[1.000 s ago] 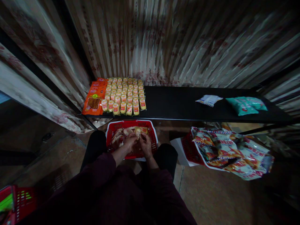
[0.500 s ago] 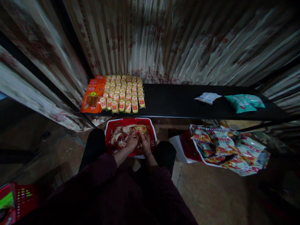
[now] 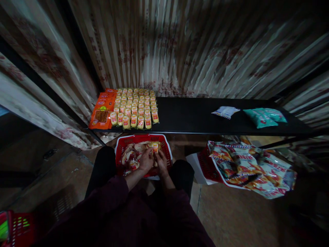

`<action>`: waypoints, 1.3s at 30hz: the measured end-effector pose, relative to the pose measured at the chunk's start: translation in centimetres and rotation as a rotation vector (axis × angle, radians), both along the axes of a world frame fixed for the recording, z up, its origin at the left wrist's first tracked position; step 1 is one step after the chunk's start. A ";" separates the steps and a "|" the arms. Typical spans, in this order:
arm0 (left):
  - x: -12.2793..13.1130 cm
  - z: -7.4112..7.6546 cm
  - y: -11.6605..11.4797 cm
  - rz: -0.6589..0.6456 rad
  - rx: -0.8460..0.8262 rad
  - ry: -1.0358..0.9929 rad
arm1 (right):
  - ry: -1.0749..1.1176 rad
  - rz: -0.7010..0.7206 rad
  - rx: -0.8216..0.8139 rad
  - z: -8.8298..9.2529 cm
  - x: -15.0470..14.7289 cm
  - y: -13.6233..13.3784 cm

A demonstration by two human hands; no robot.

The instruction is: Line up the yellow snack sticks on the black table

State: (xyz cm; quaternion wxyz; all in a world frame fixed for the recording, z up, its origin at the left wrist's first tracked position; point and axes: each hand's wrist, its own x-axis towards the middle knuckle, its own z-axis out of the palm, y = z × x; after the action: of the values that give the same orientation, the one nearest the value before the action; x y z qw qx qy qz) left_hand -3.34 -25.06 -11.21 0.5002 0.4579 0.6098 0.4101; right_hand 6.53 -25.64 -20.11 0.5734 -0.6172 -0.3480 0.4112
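Between my knees stands a red basket (image 3: 118, 145) with a white rim, holding several clear-wrapped snacks (image 3: 133, 164). Above it, a small yellow wrapped cake (image 3: 155, 148) with a red label is pinched upright between my two hands. My left hand (image 3: 146, 162) grips its left side, and my right hand (image 3: 161, 163) closes on its right side; the fingertips are partly hidden. On the shelf just beyond, similar wrapped cakes (image 3: 134, 120) stand in neat rows.
Orange snack packs (image 3: 101, 115) lie at the left of the black shelf (image 3: 185, 116). A white-blue packet (image 3: 225, 112) and green packets (image 3: 260, 117) lie farther right. Another basket (image 3: 209, 166) overflows with large snack bags (image 3: 246, 159). A red basket (image 3: 22, 226) sits at lower left.
My hands have lifted slightly from among the basket's contents, and the yellow wrapped cake now shows upright between them. The whole view has shifted a little downward.
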 end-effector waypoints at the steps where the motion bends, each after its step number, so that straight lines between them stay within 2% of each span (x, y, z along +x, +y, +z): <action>1: 0.0 0.2 -0.1 -0.002 0.004 0.004 | 0.014 -0.020 -0.021 0.3 0.0 0.0; 6: 0.4 0.9 -0.8 -0.083 0.106 0.138 | 0.038 -0.041 0.008 1.7 0.4 -0.1; 11: 0.7 1.0 -0.9 -0.124 0.214 0.157 | 0.090 -0.093 -0.026 2.9 0.7 0.2; 15: 0.9 1.5 -0.5 -0.134 0.268 0.161 | 0.100 -0.075 -0.034 4.4 1.1 0.7; 26: 2.1 3.9 2.4 -0.081 0.346 0.151 | -0.022 0.006 0.159 9.8 1.4 4.1; 30: 2.5 5.2 3.9 -0.067 0.365 0.143 | -0.081 0.065 0.149 11.5 1.6 5.7; 33: 2.7 5.7 5.0 -0.058 0.394 0.133 | -0.108 0.103 0.158 11.8 2.0 6.9; 39: 3.1 5.5 6.6 -0.033 0.429 0.111 | -0.213 0.057 0.182 11.2 2.8 9.2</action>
State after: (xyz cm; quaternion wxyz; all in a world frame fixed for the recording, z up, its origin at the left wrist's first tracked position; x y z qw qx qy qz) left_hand -0.21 -18.42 -5.69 0.3635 0.5857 0.5277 0.4964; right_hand 9.30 -16.42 -8.88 0.5748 -0.5927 -0.4603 0.3261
